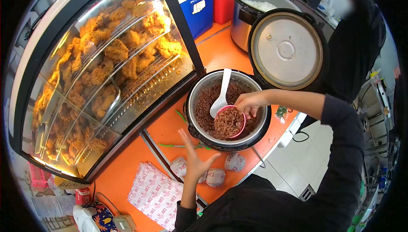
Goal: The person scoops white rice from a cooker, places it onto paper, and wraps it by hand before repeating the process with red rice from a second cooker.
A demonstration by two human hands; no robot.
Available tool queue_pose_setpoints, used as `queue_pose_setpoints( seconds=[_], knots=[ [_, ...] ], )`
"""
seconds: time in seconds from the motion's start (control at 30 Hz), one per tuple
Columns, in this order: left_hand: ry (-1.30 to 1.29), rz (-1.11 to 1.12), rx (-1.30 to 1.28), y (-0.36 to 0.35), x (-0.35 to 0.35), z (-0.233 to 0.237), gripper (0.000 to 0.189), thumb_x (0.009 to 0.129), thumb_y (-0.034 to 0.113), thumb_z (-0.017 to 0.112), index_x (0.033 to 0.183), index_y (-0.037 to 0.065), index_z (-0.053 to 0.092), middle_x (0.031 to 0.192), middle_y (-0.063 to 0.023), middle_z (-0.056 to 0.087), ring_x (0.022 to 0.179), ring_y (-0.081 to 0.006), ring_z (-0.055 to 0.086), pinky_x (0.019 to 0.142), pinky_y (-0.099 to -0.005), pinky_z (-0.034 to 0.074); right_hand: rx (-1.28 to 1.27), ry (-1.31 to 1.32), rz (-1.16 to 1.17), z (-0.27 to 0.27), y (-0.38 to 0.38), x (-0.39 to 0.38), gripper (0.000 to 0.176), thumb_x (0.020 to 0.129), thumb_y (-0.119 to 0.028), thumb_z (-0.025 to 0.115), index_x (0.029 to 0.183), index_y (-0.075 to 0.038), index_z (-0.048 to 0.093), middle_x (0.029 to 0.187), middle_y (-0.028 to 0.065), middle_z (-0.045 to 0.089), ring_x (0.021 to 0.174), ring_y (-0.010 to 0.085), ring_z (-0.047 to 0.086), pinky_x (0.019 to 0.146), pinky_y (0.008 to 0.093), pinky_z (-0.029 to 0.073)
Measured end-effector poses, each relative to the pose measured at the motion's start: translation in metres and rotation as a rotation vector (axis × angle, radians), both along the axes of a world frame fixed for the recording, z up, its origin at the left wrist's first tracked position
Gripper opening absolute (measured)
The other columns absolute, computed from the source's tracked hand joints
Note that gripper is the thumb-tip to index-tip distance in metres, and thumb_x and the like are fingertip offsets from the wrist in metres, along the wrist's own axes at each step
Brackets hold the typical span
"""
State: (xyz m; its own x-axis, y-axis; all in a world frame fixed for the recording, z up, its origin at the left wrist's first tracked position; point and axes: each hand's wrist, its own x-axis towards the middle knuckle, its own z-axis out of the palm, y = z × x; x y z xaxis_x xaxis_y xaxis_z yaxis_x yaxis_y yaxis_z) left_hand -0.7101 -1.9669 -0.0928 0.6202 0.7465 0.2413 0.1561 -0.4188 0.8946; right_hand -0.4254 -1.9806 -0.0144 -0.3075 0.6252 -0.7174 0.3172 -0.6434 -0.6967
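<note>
My right hand (250, 103) grips a small pink bowl (244, 127) filled with reddish-brown cooked rice (228, 121). The bowl is tilted over the open rice cooker (192, 109), which holds more of this rice. A white rice paddle (219, 104) leans inside the pot, its handle resting toward the far rim. My left hand (195, 160) is held with its fingers spread and nothing in it, just in front of the cooker. Around it on the orange table lie several round wrapped rice packs (215, 177). Printed wrapping papers (154, 194) are stacked to its left.
A glass display case (123, 126) of fried chicken stands at left. Behind are a second cooker (241, 28) with white rice, a raised lid (287, 49), a blue cooler (197, 13) and a red cooler (227, 2). A person in dark clothing (357, 36) stands at upper right.
</note>
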Motion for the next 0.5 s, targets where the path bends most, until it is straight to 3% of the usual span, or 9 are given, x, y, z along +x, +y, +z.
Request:
queue_pose_setpoints(
  seconds=[0.07, 0.1, 0.2, 0.3, 0.4, 0.5],
  knots=[
    [-0.259, 0.09, -0.091, -0.01, -0.003, 0.022, 0.108, 0.068, 0.033, 0.074, 0.141, 0.009, -0.003, 0.146, -0.0169, 0.007, 0.133, -0.0292, 0.02, 0.108, -0.0408, 0.016, 0.057, -0.005, -0.217, 0.005, -0.021, 0.005, 0.02, 0.075, -0.027, 0.052, 0.071, -0.007, 0.052, 0.07, 0.0041, 0.056, 0.061, 0.0139, 0.058, 0.056, 0.0259, 0.049],
    [-0.271, 0.091, -0.082, -0.015, 0.001, 0.04, 0.108, 0.068, 0.033, 0.074, 0.141, 0.009, -0.003, 0.146, -0.0169, 0.007, 0.133, -0.0292, 0.02, 0.108, -0.0408, 0.016, 0.085, 0.001, -0.36, 0.009, -0.032, 0.003, 0.021, 0.077, -0.028, 0.052, 0.075, -0.007, 0.053, 0.073, 0.0047, 0.057, 0.061, 0.0149, 0.059, 0.057, 0.0266, 0.05],
    [-0.82, -0.068, -0.767, -0.019, 0.027, 0.075, 0.059, 0.091, 0.035, 0.039, 0.138, 0.004, 0.019, 0.143, -0.015, 0.023, 0.133, -0.0248, 0.02, 0.107, -0.0376, 0.017, 0.142, 0.187, -0.714, 0.029, -0.065, -0.01, 0.021, 0.077, -0.027, 0.053, 0.083, -0.007, 0.054, 0.081, 0.0056, 0.058, 0.073, 0.0159, 0.06, 0.063, 0.0273, 0.051],
    [-0.812, 0.04, -1.667, -0.009, 0.081, 0.072, 0.052, 0.091, 0.038, 0.032, 0.13, 0.004, 0.034, 0.133, -0.0119, 0.039, 0.122, -0.0266, 0.038, 0.1, -0.0385, 0.031, 0.285, 0.494, -0.888, 0.031, -0.079, -0.03, 0.018, 0.08, -0.021, 0.056, 0.089, -0.006, 0.053, 0.09, 0.0065, 0.057, 0.081, 0.0186, 0.061, 0.07, 0.0332, 0.053],
    [-0.93, -0.011, -1.435, -0.01, 0.127, 0.067, 0.048, 0.089, 0.04, 0.03, 0.121, 0.009, 0.046, 0.12, -0.0105, 0.05, 0.11, -0.0296, 0.048, 0.092, -0.0462, 0.039, 0.342, 0.587, -0.753, 0.031, -0.082, -0.047, 0.029, 0.083, -0.019, 0.057, 0.108, -0.004, 0.05, 0.099, 0.0076, 0.06, 0.084, 0.0189, 0.063, 0.072, 0.031, 0.054],
    [-0.915, -0.108, -1.575, -0.003, 0.112, 0.082, 0.042, 0.088, 0.039, 0.028, 0.114, 0.017, 0.053, 0.116, -0.0081, 0.054, 0.108, -0.0277, 0.049, 0.089, -0.0542, 0.037, 0.267, -0.112, -0.378, 0.08, -0.072, -0.031, 0.029, 0.085, -0.023, 0.056, 0.102, 0.0, 0.057, 0.1, 0.0082, 0.061, 0.086, 0.016, 0.062, 0.071, 0.0291, 0.053]
  ],
)
